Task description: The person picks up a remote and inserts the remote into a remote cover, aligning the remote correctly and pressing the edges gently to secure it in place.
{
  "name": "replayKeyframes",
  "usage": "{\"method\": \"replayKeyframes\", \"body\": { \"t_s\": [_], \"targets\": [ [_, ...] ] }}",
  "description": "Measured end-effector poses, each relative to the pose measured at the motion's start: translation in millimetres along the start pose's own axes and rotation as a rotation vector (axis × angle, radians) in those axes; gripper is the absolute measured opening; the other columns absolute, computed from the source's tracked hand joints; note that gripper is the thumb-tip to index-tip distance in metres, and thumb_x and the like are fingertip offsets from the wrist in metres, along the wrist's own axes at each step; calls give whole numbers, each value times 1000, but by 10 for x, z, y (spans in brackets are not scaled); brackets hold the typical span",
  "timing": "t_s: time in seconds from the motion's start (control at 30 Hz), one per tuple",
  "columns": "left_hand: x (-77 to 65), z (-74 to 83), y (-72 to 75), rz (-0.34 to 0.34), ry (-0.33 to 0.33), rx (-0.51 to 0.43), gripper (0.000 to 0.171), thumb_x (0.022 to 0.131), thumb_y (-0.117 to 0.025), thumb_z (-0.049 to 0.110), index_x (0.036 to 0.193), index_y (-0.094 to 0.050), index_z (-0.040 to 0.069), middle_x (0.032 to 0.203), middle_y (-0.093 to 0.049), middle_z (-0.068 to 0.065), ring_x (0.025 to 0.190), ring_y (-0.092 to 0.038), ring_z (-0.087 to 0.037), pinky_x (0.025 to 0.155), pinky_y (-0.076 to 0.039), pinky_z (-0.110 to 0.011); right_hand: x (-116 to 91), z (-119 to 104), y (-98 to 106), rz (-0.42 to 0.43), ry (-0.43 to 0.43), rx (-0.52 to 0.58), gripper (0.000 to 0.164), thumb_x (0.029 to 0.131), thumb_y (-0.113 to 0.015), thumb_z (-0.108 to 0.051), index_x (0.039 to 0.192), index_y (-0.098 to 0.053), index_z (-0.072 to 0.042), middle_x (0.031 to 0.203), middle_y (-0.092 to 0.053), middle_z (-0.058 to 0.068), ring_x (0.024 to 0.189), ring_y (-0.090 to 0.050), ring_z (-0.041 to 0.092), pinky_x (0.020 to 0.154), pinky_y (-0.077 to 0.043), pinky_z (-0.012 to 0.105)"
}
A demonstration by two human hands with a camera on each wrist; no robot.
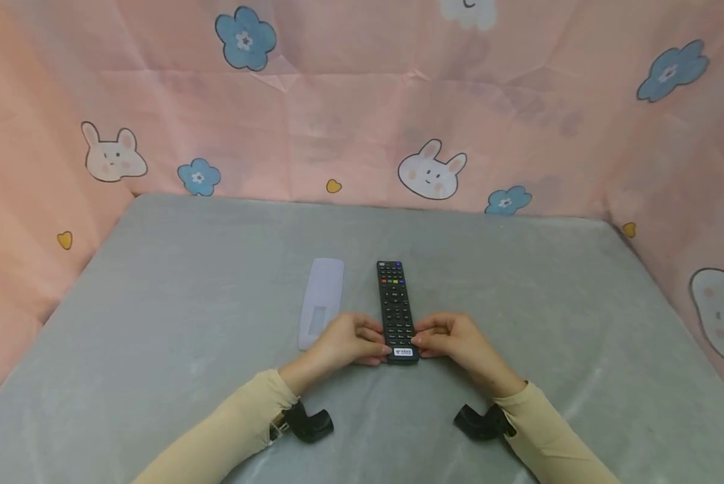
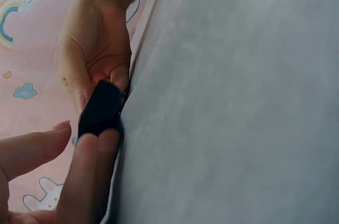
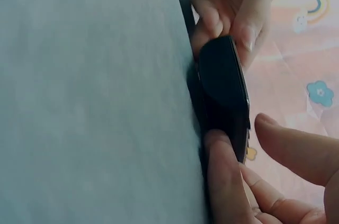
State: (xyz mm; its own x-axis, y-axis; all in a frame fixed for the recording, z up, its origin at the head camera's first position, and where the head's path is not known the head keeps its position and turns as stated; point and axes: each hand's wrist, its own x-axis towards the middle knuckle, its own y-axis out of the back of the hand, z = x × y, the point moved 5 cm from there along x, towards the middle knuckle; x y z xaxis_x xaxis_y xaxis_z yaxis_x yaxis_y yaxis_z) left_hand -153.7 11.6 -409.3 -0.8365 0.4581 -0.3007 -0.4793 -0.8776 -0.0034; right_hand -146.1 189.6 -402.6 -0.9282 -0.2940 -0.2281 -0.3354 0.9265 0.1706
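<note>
A black remote control (image 1: pixel 394 302) lies face up on the grey table, its small buttons in rows and a white label at the near end. My left hand (image 1: pixel 352 339) holds its left edge near that end, thumb over the side. Opposite it, my right hand (image 1: pixel 449 339) holds the right edge with thumb and fingers. The left wrist view shows the near end of the remote control (image 2: pixel 100 107) with fingers against its side. In the right wrist view, fingers of the right hand (image 3: pixel 265 181) touch the side of the remote control (image 3: pixel 222 81) low down.
A long, pale, flat piece (image 1: pixel 324 286) with rounded corners and a rectangular window lies left of the remote control, partly behind the left hand. The grey cloth-covered table (image 1: pixel 186 282) is bordered by a pink printed curtain (image 1: pixel 349 121) at the back and sides.
</note>
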Motion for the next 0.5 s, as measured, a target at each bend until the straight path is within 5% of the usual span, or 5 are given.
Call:
{"method": "replayKeyframes", "body": {
  "t_s": [0.5],
  "targets": [
    [-38,-49,-30,55,-105,94,39,74,-75,-2,106,-54,-9,85,-65,-10,70,-60,-11,64,-56,-25,-1,62,-5,59,-28,-15,33,83,-66,2,107,-54,21,88,-67,17,73,-64,9,67,-56,28]
  ]
}}
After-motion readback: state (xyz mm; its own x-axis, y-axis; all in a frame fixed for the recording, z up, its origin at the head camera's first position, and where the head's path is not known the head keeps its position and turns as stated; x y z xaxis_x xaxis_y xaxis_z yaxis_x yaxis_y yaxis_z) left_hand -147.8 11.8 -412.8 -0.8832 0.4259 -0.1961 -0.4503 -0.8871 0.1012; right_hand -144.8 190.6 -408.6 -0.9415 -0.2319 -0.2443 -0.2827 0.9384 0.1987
